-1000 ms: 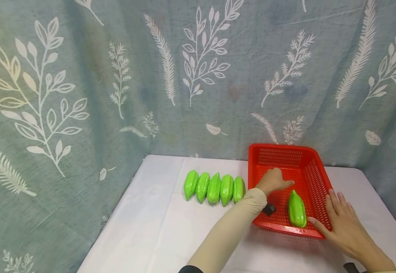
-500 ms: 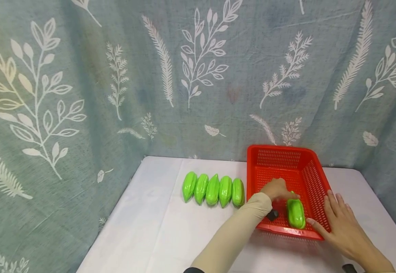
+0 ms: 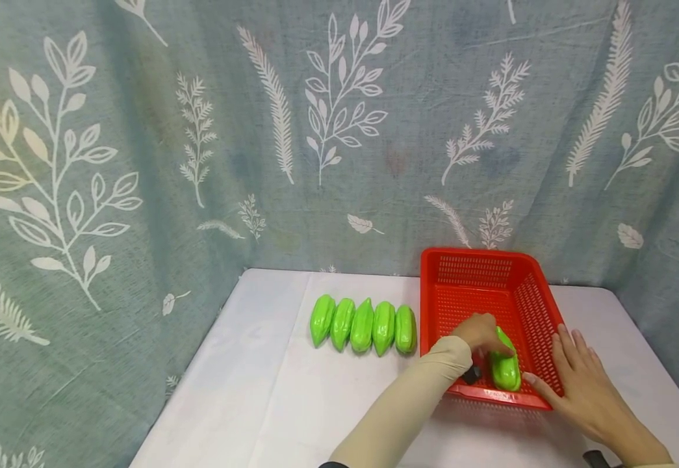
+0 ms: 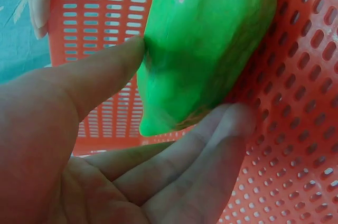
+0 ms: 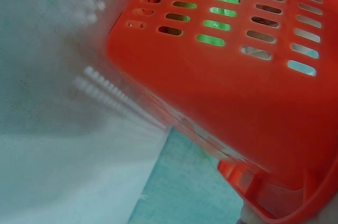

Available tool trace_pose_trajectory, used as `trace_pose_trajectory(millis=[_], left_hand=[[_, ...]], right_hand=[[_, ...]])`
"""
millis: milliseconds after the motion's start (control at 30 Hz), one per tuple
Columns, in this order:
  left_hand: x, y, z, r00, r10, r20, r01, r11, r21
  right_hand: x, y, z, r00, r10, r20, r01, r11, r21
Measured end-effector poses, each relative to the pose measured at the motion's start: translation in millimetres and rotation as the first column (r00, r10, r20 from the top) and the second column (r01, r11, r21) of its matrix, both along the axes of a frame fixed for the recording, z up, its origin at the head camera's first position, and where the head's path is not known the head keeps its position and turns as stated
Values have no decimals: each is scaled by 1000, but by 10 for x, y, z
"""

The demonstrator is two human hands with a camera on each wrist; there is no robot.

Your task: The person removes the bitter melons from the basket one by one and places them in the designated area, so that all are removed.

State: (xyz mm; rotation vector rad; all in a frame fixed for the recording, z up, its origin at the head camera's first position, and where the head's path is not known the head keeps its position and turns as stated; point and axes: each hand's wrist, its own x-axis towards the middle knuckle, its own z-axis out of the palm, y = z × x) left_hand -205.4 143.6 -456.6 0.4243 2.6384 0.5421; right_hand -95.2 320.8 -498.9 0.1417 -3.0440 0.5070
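A red plastic basket [image 3: 468, 259] with slotted walls stands at the right of the table. Inside it, toward the front, lies a glossy green ridged fruit, like a star fruit [image 3: 505, 372]. My left hand [image 3: 479, 333] reaches into the basket and grips the star fruit's tapered end. In the left wrist view, the thumb presses one side of the star fruit [image 4: 206, 34] and the fingertips touch the other. My right hand [image 3: 587, 390] rests on the basket's right front rim with its fingers fairly straight. The right wrist view shows mainly the basket's outer wall [image 5: 211, 86], with green behind its slots.
Several more green star fruits [image 3: 362, 326] lie side by side in a row left of the basket. A white cloth [image 3: 292, 403] covers the table. Behind it hangs a grey-green curtain [image 3: 228, 130] with white leaf prints.
My left hand has moved forward-right to nearer the front of the basket and down onto the star fruit, and now grips it. The right hand stays at the rim.
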Motion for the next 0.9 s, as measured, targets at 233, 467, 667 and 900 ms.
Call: trace_pose_trajectory(millis=[233, 467, 667, 900], left_hand=[[8, 23, -31, 1000, -12, -11, 12, 999, -33], [2, 44, -39, 999, 10, 30, -10, 1000, -20], [-32, 24, -40, 996, 55, 72, -59, 996, 61], [-46, 13, -65, 995, 94, 38, -97, 992, 79]], right_hand=[[-1, -7, 5, 1000, -5, 11, 5, 1000, 2], [-3, -10, 7, 1000, -10, 8, 10, 1000, 4], [-12, -17, 10, 1000, -15, 24, 15, 1000, -6], [-18, -14, 17, 999, -23, 30, 24, 1000, -7]])
